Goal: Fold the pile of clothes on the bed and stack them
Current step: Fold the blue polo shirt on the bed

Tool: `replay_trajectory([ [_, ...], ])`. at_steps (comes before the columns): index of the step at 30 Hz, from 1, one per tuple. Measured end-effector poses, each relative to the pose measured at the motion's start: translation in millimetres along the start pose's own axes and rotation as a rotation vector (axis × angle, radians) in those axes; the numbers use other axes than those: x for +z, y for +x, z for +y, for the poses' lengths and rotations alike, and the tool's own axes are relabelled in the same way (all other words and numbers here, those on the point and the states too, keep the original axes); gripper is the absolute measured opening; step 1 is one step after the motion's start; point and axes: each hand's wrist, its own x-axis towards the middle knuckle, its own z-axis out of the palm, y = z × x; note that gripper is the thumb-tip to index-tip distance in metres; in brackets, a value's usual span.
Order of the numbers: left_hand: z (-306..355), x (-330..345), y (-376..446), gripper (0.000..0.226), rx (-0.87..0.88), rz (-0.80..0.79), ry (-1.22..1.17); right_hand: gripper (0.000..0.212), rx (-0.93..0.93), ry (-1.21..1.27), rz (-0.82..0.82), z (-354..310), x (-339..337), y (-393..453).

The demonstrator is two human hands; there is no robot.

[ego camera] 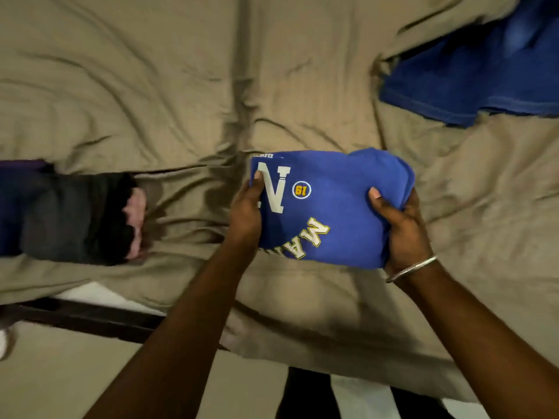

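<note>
Folded blue shirt (338, 213), white lettering, both-hand grip

Blue printed shirt on olive-tan bedding
Folded royal-blue cotton shirt (338, 213): white letters edged yellow, yellow "19" badge. Wrinkled olive-tan bedsheet (151, 95). Plain blue garment (472, 74); dark grey-black folded stack (69, 216), pink showing.

Matt blue cloth shirt (338, 207); creased tan cloth bedcover (151, 86); shiny metal bangle (411, 269).

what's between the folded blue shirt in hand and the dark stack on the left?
Only wrinkled tan bedsheet lies between the folded blue shirt and the dark stack, per the head view.
</note>
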Motion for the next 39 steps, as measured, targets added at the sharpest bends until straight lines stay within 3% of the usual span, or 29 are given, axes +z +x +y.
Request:
replay_trajectory([
  [5, 52, -148, 21, 0.035, 0.070, 0.260, 0.071, 0.089, 0.089, -0.004, -0.122, 44, 154, -6],
  [8, 88, -229, 25, 0.030, 0.133, 0.430, 0.118, 0.071, 0.169, 0.003, -0.192, 70, 236, -12],
  [13, 127, -361, 50, 0.048, 0.201, 0.619, 0.241, 0.066, 0.235, 0.018, -0.328, 116, 352, -33],
  [16, 129, -401, 59, 0.042, 0.162, 0.659, 0.416, 0.076, 0.273, -0.016, -0.325, 145, 389, -44],
  [19, 110, -411, 58, 0.048, 0.135, 0.836, 0.799, 0.079, 0.326, -0.013, -0.254, 181, 396, -43],
  [21, 99, -392, 52, 0.064, 0.337, 0.902, 0.955, 0.066, 0.325, -0.160, -0.222, 184, 393, -43],
  [23, 89, -369, 52, 0.067, 0.468, 0.754, 1.061, 0.045, 0.263, -0.404, -0.180, 181, 388, -44],
  [24, 83, -359, 54, 0.066, 0.440, 0.646, 1.113, 0.039, 0.208, -0.547, -0.132, 180, 385, -42],
  [27, 69, -346, 64, 0.061, 0.254, 0.460, 1.176, 0.062, 0.145, -0.887, -0.165, 180, 371, -35],
  [29, 66, -351, 67, 0.059, 0.235, 0.458, 1.201, 0.066, 0.229, -0.829, -0.290, 180, 362, -30],
  [32, 75, -342, 64, 0.067, 0.219, 0.444, 1.171, 0.028, 0.236, -0.728, -0.376, 174, 334, -21],
  [35, 85, -303, 51, 0.082, 0.331, 0.441, 1.047, 0.008, 0.072, -0.680, -0.187, 162, 293, -4],
  [39, 77, -204, 38, 0.076, 0.525, 0.255, 1.106, 0.015, -0.196, -0.881, 0.047, 114, 201, 34],
])
